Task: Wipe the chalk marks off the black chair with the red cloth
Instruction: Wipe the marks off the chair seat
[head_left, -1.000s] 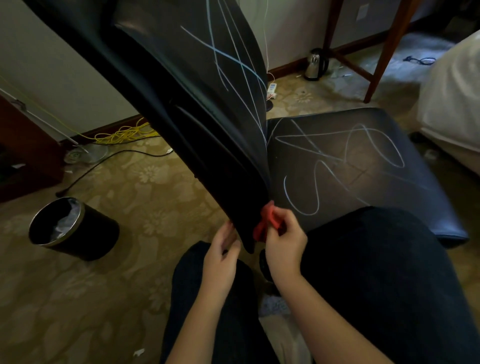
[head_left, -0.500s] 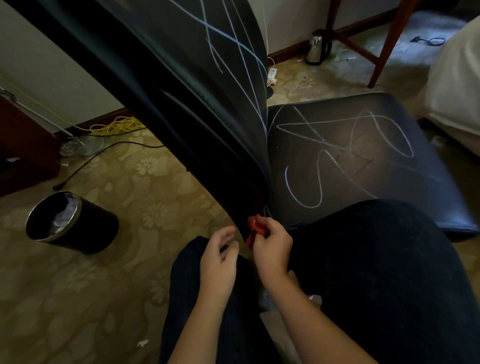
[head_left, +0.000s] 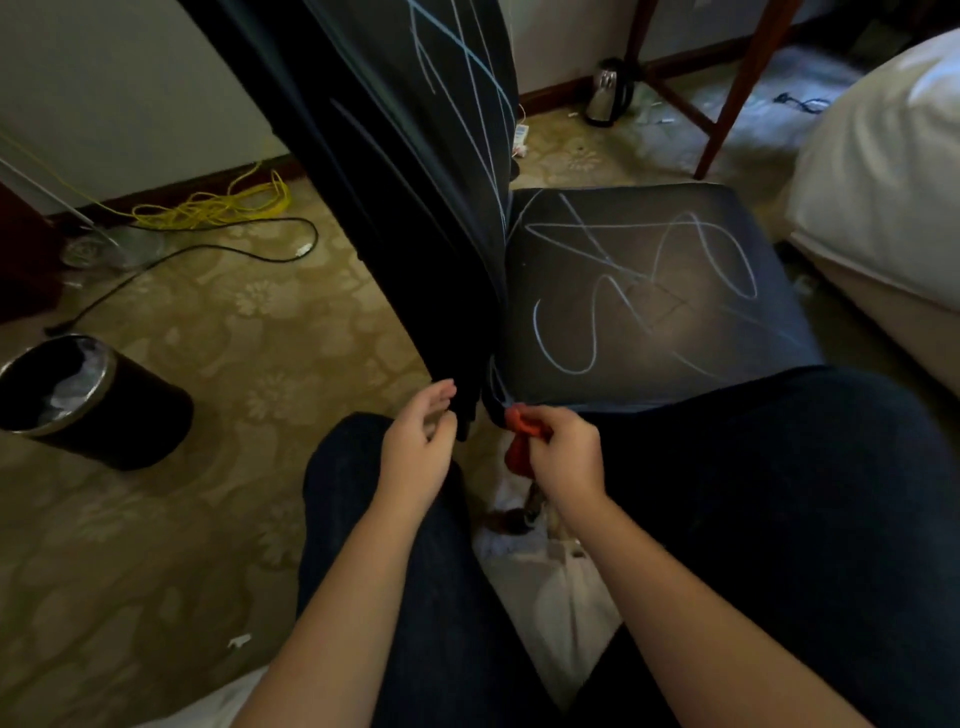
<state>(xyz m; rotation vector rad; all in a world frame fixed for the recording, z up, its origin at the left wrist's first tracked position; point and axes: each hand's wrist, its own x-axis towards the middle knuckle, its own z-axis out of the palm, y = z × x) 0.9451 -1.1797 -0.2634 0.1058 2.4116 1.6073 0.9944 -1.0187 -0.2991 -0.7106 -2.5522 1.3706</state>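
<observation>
The black chair stands in front of me, its backrest (head_left: 415, 171) rising at centre and its seat (head_left: 649, 296) to the right. White chalk marks (head_left: 613, 291) loop across the seat, and more lines run down the backrest. My right hand (head_left: 563, 460) is closed on the bunched red cloth (head_left: 522, 441), just below the near corner where backrest and seat meet. My left hand (head_left: 421, 441) hovers beside the backrest's lower edge with its fingers loosely curled and nothing in it.
A black waste bin (head_left: 93, 400) sits on the patterned carpet at left. Yellow and black cables (head_left: 218, 213) lie near the wall. A kettle (head_left: 605, 93) and wooden table legs (head_left: 737, 88) are at the back; a white bed (head_left: 883, 171) is at right. My dark-trousered legs fill the foreground.
My right hand has drawn the red cloth down from the backrest's lower edge to below the seat corner. My left hand has shifted slightly left; the view has tilted down.
</observation>
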